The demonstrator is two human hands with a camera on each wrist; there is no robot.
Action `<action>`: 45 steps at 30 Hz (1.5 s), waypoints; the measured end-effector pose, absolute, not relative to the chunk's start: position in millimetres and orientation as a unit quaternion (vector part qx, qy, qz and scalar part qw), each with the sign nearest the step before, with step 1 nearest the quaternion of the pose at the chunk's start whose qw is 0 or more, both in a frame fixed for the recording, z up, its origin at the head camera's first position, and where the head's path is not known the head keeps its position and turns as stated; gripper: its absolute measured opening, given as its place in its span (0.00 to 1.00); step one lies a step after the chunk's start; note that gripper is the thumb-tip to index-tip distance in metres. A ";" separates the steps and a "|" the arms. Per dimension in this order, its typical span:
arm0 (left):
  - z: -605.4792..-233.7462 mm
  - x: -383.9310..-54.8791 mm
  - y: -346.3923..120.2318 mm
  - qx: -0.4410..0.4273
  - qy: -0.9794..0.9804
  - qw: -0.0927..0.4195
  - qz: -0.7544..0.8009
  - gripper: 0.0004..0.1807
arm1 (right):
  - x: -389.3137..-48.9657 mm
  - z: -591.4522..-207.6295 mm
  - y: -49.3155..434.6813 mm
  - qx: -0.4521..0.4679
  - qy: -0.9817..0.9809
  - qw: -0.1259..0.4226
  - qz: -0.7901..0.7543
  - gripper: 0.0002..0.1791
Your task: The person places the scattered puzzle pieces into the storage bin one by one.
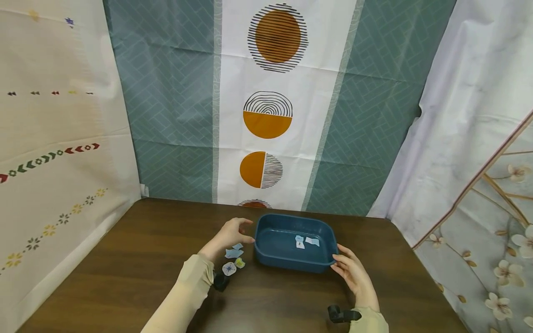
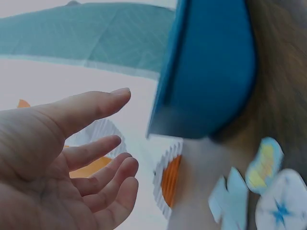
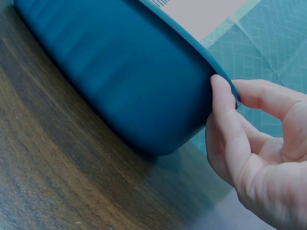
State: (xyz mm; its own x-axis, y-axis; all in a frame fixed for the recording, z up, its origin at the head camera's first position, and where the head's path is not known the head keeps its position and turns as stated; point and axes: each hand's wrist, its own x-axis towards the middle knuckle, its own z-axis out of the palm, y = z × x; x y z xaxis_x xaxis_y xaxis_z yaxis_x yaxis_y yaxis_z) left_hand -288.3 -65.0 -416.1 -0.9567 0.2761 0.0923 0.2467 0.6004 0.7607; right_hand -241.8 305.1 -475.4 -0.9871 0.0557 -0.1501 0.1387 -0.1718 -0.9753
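A blue plastic basin [image 1: 275, 263] stands on the wooden table with a few light blue paper pieces [image 1: 312, 241] inside on its floor. My right hand [image 1: 351, 273] pinches the basin's rim at its right end; the right wrist view shows thumb and fingers on either side of the rim. Beside the left end is my left hand [image 1: 228, 237], its fingers apart and loosely bent with nothing between them. In the left wrist view a gap shows between the left fingertips [image 2: 122, 91] and the basin wall [image 2: 211, 72].
Under and beside the left hand lie light blue paper scraps [image 1: 233, 253], a yellow-and-blue cutout [image 1: 239, 262] and a white cutout with a blue compass star [image 1: 229, 268]. Patterned curtains [image 1: 179, 115] hang behind the table [image 1: 125, 259] and along both sides.
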 end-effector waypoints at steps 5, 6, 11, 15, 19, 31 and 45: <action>-429.0 -284.2 -80.3 0.122 0.889 0.025 0.441 0.30 | -241.8 -475.2 306.0 0.076 0.643 0.031 -0.762 0.30; -431.1 -283.3 -83.0 0.121 0.889 0.022 0.440 0.30 | -241.9 -475.2 306.0 0.079 0.639 0.029 -0.764 0.30; -440.8 -279.3 -94.4 0.113 0.900 0.017 0.421 0.31 | -242.2 -474.8 306.1 0.080 0.633 0.026 -0.770 0.27; -449.2 -277.1 -100.8 0.097 0.910 0.016 0.403 0.31 | -242.5 -474.9 305.7 0.078 0.635 0.026 -0.768 0.26; -455.6 -275.0 -105.7 0.086 0.915 0.016 0.393 0.29 | -243.1 -474.7 306.3 0.075 0.639 0.030 -0.765 0.29; -471.5 -272.3 -114.3 0.084 0.925 -0.004 0.370 0.22 | -242.4 -475.1 307.2 0.081 0.637 0.034 -0.766 0.28; -475.5 -270.5 -110.4 0.069 0.938 -0.033 0.337 0.12 | -242.2 -474.3 307.6 0.081 0.637 0.038 -0.765 0.31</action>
